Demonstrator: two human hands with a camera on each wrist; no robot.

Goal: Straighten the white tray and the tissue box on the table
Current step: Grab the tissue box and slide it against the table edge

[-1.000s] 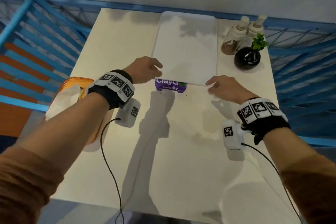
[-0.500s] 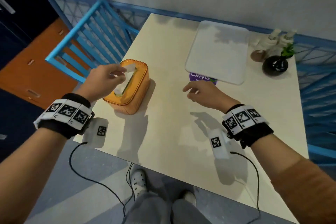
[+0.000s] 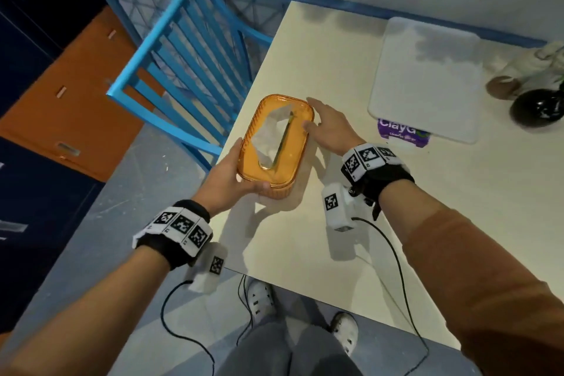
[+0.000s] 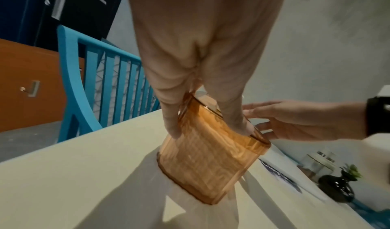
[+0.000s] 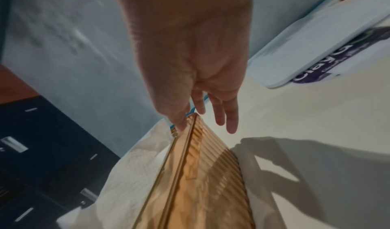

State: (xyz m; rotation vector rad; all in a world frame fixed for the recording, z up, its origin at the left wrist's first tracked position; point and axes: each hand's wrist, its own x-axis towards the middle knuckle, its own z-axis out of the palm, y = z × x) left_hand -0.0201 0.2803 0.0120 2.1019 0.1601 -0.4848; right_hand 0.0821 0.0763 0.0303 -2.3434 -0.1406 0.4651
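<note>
— What is hidden or cut off?

— The far-right corner of the table (image 3: 351,64) is blurred and cropped: two pale bottles (image 3: 531,70) and one dark round vase (image 3: 537,108) are only partly seen there. One purple packet (image 3: 403,133) is half covered by the near edge of the white tray (image 3: 427,79); only part of its lettering can be read. The underside of the tissue box (image 3: 276,143) cannot be judged for contact with the table.

— How are the hands placed?

— The near left corner of the box is gripped by the left hand (image 3: 227,178), thumb curled over the near rim and fingers down the left side. The far right side is touched by the right hand (image 3: 331,128), its fingers kept nearly straight; nothing is enclosed by it.

— And the counts?

— One orange box, with one tissue (image 3: 270,131) pulled up through its slot, is set at the table's left edge, slanted. One tray is laid far right, well apart from it. One blue chair (image 3: 183,70) is seen left of the table.
</note>
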